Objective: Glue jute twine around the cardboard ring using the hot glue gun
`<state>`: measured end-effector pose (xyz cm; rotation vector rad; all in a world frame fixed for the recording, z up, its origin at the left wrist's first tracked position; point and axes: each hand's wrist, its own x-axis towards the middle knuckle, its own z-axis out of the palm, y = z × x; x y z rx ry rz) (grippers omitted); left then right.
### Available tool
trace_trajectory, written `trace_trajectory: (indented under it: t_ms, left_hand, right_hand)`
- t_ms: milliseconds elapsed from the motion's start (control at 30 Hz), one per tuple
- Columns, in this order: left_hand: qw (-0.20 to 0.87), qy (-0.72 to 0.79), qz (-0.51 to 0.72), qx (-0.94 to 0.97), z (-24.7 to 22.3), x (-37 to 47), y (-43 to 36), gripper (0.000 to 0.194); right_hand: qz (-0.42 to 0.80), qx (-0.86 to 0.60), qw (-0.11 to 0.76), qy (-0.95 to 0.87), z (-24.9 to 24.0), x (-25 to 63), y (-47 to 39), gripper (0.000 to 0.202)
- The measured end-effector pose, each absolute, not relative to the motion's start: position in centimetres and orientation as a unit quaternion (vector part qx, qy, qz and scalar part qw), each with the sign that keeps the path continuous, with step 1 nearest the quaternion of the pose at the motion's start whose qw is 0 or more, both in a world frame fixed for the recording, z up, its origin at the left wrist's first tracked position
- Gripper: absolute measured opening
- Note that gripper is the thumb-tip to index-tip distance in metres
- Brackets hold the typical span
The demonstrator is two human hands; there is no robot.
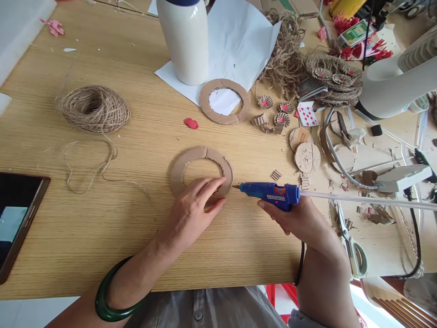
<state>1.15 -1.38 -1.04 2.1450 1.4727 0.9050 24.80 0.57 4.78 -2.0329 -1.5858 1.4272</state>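
A flat cardboard ring (180,169) lies on the wooden table in front of me. My left hand (191,207) holds its lower right part, fingers over the band and thumb near the outer edge. In my right hand (300,218) is a blue hot glue gun (268,191), with a long clear glue stick (341,197) running out of its back. The metal nozzle points left, close to the ring's right outer edge; whether it touches, I cannot tell. A second cardboard ring (208,98) rests farther back, partly on white paper (239,36).
A ball of twine (94,109) sits at left, its loose end trailing, beyond a phone (20,223). A white bottle (187,45) stands at the back. Rolled cardboard flowers (265,101), cardboard discs (307,157), scissors (348,241) and a white lamp (385,86) crowd the right.
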Motion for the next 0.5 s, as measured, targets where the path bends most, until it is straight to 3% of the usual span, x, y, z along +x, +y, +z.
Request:
trace_trajectory:
  t_ms: [133,500]
  left_hand:
    - [0.201,0.52,0.329,0.762,-0.9,1.2,-1.3,0.022]
    - [0.2,0.52,0.327,0.763,-1.1,1.1,-1.4,0.016]
  right_hand:
    - [0.487,-0.675,0.112,-0.543,4.8,25.0,0.5,0.037]
    - [0.495,-0.669,0.082,-0.548,3.9,25.2,0.7,0.044]
